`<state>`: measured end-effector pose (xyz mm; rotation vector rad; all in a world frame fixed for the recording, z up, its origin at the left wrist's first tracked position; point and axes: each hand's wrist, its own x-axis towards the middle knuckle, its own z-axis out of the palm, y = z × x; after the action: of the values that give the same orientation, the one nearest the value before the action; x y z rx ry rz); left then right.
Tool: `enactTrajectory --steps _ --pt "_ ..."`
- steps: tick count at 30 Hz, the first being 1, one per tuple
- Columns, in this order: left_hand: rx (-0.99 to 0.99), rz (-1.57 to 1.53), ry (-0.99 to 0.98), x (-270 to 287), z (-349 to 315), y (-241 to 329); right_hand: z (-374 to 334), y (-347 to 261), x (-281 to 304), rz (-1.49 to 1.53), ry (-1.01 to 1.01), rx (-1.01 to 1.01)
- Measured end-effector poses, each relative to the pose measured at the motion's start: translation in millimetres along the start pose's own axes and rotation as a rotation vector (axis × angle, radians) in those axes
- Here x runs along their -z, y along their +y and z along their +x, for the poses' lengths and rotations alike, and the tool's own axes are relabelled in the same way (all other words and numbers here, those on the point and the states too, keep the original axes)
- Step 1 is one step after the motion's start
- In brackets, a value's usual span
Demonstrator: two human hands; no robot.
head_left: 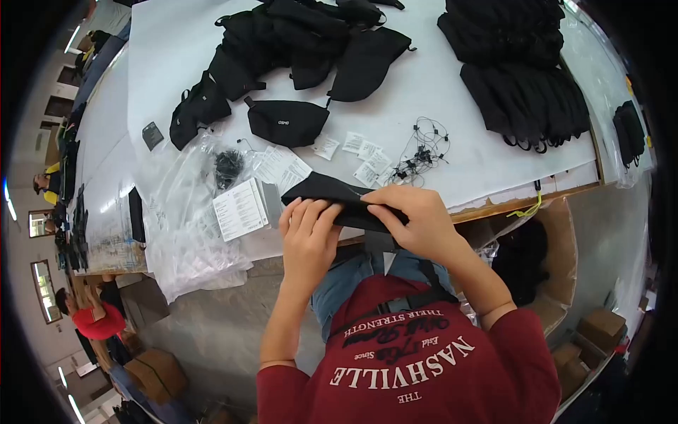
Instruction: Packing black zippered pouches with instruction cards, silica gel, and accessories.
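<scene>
A black fabric waist bag (321,188) is held between both my hands at the near edge of the table. My left hand (308,230) wraps its fingers over the bag's near left side. With thumb and fingers, my right hand (415,218) pinches the bag's right end along its upper edge. A dark strap (380,244) hangs below the bag toward my lap. Just left of the bag lies a stack of printed leaflets (241,209). Another black waist bag (288,123) lies flat farther back, a light printed mark on its front.
A heap of black bags (282,42) covers the back middle; rows of black bags (526,102) stand at the right. Small white packets (367,150), tangled black cords (424,155) and clear plastic bags (187,247) lie nearer. An open carton (561,261) sits below the table's right edge.
</scene>
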<state>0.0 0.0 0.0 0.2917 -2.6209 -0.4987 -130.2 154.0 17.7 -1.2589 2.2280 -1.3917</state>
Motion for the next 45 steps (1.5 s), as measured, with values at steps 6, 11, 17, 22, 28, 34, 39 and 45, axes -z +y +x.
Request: enactTrajectory --steps 6,11,17,22,28,34,39,45 --pt "-0.194 0.031 -0.012 6.7 4.2 0.1 -4.6 -3.0 8.7 0.103 -0.057 -0.047" --pt "-0.23 0.041 -0.017 8.5 0.8 2.8 -8.0 -2.2 8.6 0.16 -0.127 -0.024" --pt "-0.216 0.027 0.019 11.6 2.2 5.5 -7.6 5.4 10.4 0.376 -0.199 -0.191" --pt "-0.04 -0.136 0.222 15.1 6.9 -0.4 -15.4 27.0 23.0 0.681 -0.091 -0.103" --pt "0.254 -0.301 0.186 7.8 4.9 8.9 -31.6 34.8 9.5 0.58 -0.309 -0.343" --pt "0.433 -0.382 0.129 -2.6 -4.1 15.4 -44.6 37.7 -33.7 0.494 -0.013 -0.346" --pt "0.555 -0.548 0.162 -18.5 -25.6 12.2 -35.4 51.5 -27.6 0.721 -0.101 -0.606" --pt "0.682 -0.69 0.2 -18.1 -27.7 14.7 -40.3 59.2 14.9 1.137 0.066 -0.768"
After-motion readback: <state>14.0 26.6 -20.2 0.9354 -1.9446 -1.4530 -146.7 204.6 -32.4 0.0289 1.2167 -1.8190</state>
